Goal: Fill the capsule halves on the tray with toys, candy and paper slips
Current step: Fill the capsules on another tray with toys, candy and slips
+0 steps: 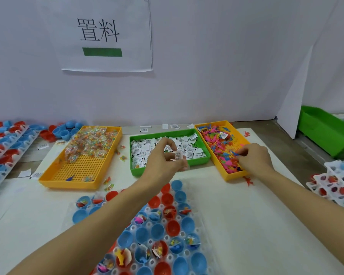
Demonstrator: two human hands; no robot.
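Left hand (163, 155) pinches a paper slip (178, 155) between thumb and fingers, above the near edge of the green bin (204, 157). Right of that bin, the right hand (254, 157) grips small toys (235, 153) in the yellow toy bin (232, 175). The capsule tray (163, 231), partly filled, lies nearer than the green bin; the candy bin (54, 181) lies to its left.

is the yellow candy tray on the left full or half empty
Roughly half empty: candy packets cover the far half of the yellow tray; its near perforated floor is mostly bare.

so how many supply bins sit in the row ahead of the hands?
3: left yellow bin of candy, middle green bin of paper slips, right yellow bin of toys.
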